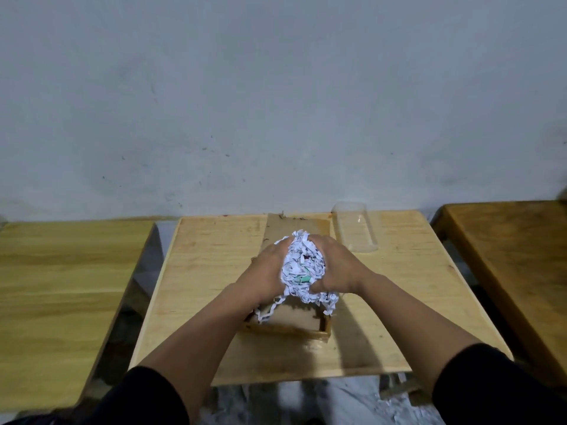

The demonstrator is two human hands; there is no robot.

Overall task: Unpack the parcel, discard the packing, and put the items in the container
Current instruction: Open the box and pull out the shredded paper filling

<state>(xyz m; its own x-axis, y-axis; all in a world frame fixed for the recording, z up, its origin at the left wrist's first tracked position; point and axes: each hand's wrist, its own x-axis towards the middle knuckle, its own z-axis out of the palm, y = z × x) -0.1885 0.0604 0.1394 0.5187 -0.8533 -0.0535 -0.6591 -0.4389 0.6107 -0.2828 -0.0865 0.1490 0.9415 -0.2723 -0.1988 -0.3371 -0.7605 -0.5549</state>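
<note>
While both hands press together from either side, one wad of white shredded paper (302,265) sits between them, lifted just above one open cardboard box (290,325). Left hand (267,271) cups the wad's left flank, right hand (333,266) its right flank; fingers of each curl into the shreds, grasping. Something green (303,280) shows inside the wad; cannot tell what. Loose strands trail down to the box's rim. Box flap (299,227) lies flat behind the hands. One clear plastic container (356,228), on its side and open toward the viewer, rests near the box to its right, apart from it. Box and container share the middle wooden table (199,271). Tables counted: three, with one to the left (61,286) and one to the right (515,256). Two dark sleeves, pushed up the forearms.
</note>
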